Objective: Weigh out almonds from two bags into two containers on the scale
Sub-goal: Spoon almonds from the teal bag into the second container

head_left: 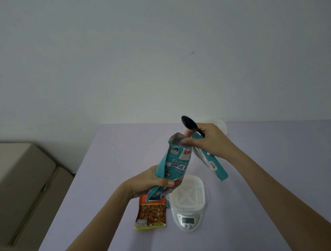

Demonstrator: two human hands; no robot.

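- Teal almond bag [174, 163], torn open, held up above the table's [106, 184] middle.
- Left hand [150, 183] grips its lower end.
- Right hand [207, 140] pinches its mouth, fingers curled round a black spoon [189, 123] and a torn strip [213, 165].
- White container [188, 192] sits on the scale [187, 219]; orange almond bag [151, 215] lies just left of it.

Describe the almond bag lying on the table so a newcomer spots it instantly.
On the lilac table, find the white scale. Lying flat just left of it is the orange bag, almonds pictured on its front, yellow strip at the bottom. Unlike the teal bag the left hand grips above it, it is orange and unheld.
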